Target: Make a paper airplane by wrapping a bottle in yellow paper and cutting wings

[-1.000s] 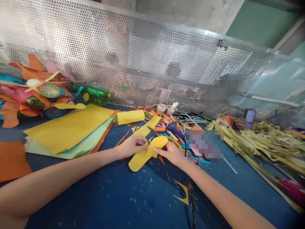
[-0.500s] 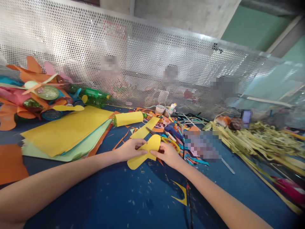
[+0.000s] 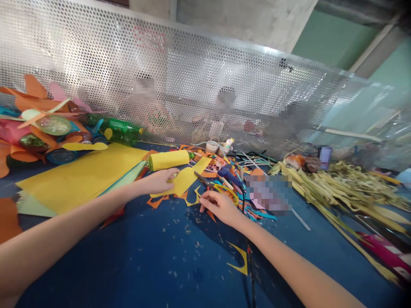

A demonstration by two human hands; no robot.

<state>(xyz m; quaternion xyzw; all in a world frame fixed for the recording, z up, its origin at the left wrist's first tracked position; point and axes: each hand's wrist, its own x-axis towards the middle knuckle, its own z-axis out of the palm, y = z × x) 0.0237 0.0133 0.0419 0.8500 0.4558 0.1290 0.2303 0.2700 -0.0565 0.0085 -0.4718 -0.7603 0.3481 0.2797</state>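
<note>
A yellow paper cutout with rounded ends (image 3: 183, 180) is in the fingers of my left hand (image 3: 157, 182), which has it over the table beside the stack of coloured sheets. My fingers hide part of its edge. My right hand (image 3: 221, 208) is loosely curled above the blue table, with nothing visible in it. Close to its fingertips lies a curved yellow paper scrap (image 3: 194, 200). Just beyond that hand rest scissors with yellow handles (image 3: 230, 191). Behind the cutout, a green bottle wrapped in yellow paper (image 3: 170, 160) lies on its side.
Stacked paper sheets (image 3: 80, 171) lie at left, below bottles with paper propellers (image 3: 48, 122). A blue glue gun (image 3: 229, 174) sits among coloured scraps. Dried husk strips (image 3: 346, 184) spread at right. A perforated translucent sheet (image 3: 192, 77) stands behind, people beyond it.
My right hand has let go of the yellow cutout. My left hand has carried it left and away from me, toward the wrapped bottle. The view has shifted slightly right.
</note>
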